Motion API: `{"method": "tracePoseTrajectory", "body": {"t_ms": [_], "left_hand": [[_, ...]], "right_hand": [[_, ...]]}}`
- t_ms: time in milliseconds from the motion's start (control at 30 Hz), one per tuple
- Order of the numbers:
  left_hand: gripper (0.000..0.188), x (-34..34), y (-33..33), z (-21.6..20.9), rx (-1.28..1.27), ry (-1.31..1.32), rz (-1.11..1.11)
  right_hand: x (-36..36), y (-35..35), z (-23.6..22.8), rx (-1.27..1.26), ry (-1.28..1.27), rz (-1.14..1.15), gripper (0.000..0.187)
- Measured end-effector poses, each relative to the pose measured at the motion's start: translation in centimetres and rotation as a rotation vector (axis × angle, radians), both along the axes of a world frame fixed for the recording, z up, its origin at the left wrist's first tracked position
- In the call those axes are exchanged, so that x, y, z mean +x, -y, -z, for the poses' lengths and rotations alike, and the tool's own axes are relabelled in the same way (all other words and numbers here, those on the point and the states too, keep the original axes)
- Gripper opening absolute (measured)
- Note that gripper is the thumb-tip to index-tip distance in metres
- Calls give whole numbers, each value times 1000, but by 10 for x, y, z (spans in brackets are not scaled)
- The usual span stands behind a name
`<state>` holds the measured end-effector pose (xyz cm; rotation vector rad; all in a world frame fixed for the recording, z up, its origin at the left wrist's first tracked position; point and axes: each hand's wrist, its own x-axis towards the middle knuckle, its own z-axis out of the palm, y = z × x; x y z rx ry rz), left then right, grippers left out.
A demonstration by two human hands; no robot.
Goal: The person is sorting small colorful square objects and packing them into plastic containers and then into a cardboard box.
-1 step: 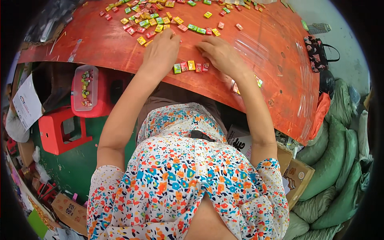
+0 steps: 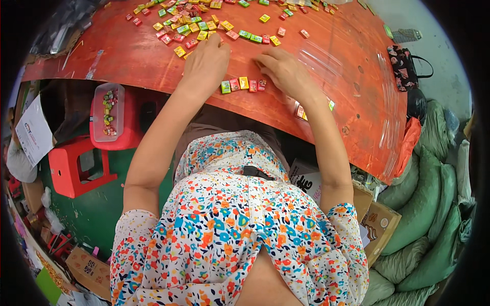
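Observation:
Small candy-sized boxes in red, yellow and green lie scattered in a pile (image 2: 196,23) at the far side of the red table (image 2: 352,66). At the pile's near edge, my left hand (image 2: 208,61) has its fingers curled together; its fingertips are turned away, so what they pinch, if anything, is hidden. My right hand (image 2: 286,71) hovers over the table to the right, fingers loosely bent and apart, with nothing visible in them. Between my wrists, near the table edge, stands a short row of boxes: a green box (image 2: 225,87), a yellow box (image 2: 244,83) and red boxes (image 2: 253,86).
Partly behind my right forearm are more small boxes (image 2: 300,111), beside clear plastic strips (image 2: 321,58). A clear plastic tub (image 2: 108,112) with small wrapped pieces rests on a red stool at left. A black patterned bag (image 2: 401,69) hangs at the right edge, above green sacks (image 2: 418,204).

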<state>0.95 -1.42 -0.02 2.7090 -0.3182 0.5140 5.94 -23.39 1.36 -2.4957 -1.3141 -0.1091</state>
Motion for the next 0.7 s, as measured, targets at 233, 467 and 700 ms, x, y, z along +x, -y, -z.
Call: {"method": "tracePoseTrajectory", "body": {"t_ms": [233,467,700], "left_hand": [[10,12,6,-1,78,-49,0],[12,15,9,-4,139,-37,38],[14,16,6,-6,84,-79,15]], "right_hand": [[-46,27,-3,61,-23,145,28],[-49,23,-3,86,-68,142,33],[-48,22,-8,77,-124,115,35]]}}
